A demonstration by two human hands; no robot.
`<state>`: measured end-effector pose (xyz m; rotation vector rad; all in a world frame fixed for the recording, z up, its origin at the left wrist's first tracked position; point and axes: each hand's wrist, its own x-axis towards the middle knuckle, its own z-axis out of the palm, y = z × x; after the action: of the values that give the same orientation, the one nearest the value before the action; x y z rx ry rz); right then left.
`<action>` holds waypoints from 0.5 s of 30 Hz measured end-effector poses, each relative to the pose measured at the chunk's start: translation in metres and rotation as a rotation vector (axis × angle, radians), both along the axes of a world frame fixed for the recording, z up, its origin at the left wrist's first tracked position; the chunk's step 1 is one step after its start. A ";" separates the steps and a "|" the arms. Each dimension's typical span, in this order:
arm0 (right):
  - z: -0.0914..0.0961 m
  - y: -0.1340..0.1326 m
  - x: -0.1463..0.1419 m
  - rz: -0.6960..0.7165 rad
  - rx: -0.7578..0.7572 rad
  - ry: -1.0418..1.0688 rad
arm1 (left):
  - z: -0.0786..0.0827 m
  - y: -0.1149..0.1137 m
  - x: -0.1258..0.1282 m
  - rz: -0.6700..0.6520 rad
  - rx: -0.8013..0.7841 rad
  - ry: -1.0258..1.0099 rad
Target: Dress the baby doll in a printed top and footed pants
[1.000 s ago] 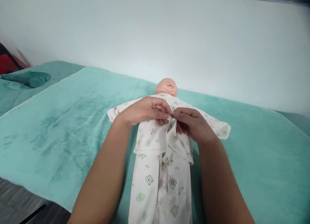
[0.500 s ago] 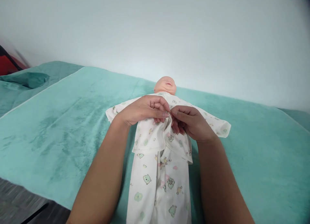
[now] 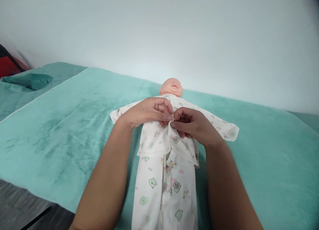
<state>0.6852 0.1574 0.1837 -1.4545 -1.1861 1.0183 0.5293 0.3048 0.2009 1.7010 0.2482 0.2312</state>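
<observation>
Printed shirt (image 3: 155,143) beneath left hand (image 3: 152,112) and right hand (image 3: 195,125), front opening (image 3: 169,132) in both fingertip pinches

No text, label, number or sign is legible, at least at this sharpness.

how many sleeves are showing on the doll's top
2. One sleeve stretches out to the left, partly covered by the left hand; the other sleeve stretches out to the right, past the right hand.
</observation>
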 end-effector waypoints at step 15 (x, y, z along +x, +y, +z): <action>0.003 0.000 -0.004 0.033 -0.001 -0.004 | 0.006 -0.006 0.001 -0.008 0.111 0.020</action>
<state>0.6815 0.1573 0.1863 -1.4418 -1.2164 1.0391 0.5300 0.2985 0.2066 1.8152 0.2471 0.2253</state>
